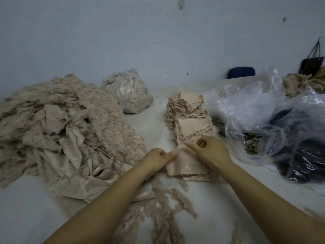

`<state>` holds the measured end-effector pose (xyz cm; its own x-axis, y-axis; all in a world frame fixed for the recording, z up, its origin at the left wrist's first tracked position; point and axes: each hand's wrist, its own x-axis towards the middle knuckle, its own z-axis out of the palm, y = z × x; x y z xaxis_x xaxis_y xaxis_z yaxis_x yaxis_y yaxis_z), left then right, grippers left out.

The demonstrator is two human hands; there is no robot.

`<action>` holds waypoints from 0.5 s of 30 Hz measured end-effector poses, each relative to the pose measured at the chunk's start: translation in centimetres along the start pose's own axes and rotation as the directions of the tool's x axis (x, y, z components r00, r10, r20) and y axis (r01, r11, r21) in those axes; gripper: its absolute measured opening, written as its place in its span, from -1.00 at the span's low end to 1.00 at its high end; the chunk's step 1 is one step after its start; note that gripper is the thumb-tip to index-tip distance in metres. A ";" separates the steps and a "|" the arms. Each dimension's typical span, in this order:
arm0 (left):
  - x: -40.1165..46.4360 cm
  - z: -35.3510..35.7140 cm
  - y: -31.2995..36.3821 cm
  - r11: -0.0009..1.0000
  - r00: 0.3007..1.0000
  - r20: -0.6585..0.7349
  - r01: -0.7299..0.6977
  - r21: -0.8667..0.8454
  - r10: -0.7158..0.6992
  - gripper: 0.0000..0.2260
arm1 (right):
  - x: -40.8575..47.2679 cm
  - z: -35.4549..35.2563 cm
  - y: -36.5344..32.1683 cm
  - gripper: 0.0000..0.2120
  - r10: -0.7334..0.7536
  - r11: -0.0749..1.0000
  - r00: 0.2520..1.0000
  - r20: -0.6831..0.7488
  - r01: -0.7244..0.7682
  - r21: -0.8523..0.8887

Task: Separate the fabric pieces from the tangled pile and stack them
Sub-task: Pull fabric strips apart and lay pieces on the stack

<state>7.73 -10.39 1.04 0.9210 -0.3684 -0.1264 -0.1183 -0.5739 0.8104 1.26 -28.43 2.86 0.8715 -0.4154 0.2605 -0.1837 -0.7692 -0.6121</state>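
Left hand (pixel 159 156) and right hand (pixel 210 149) both have fingers curled, pinching the top edge of a beige fabric piece (pixel 186 164) lying at table (pixel 219 199) centre. Stack of separated pieces (pixel 189 117) sits at 12 o'clock from the hands, touching the held piece. Tangled pile (pixel 61 124) at 9 o'clock. Clear plastic bags (pixel 263 110) at 3 o'clock. Frayed strips (pixel 163 208) at 6 o'clock

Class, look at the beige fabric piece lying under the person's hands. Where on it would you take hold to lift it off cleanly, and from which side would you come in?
Grip the beige fabric piece at its far top edge, where the left hand and right hand already pinch it. Come from above and the near side. That edge is raised and free, while its lower edge lies among frayed threads, which would probably snag.
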 end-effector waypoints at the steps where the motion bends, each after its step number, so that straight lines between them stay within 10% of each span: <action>1: -0.2 0.0 -0.2 0.999 1.000 0.021 0.021 -0.030 -0.020 -0.59 | -0.2 0.3 -0.2 -0.57 -0.010 1.000 1.000 0.024 0.011 -0.029; 9: -0.2 -1.8 2.4 0.865 0.994 0.109 0.031 -0.501 0.027 -0.76 | 1.3 -0.4 0.2 -0.82 0.041 0.953 0.977 -0.208 0.025 0.302; 15: 0.2 0.8 2.1 0.983 0.988 -0.003 -0.154 -0.100 0.154 -0.58 | 2.7 0.1 3.2 -0.83 0.104 0.993 0.992 -0.072 -0.100 0.060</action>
<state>7.33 -12.24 2.29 0.8927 -0.4506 0.0019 -0.2211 -0.4345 0.8731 3.02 -32.01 1.53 0.8126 -0.5272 0.2485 -0.2421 -0.6932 -0.6789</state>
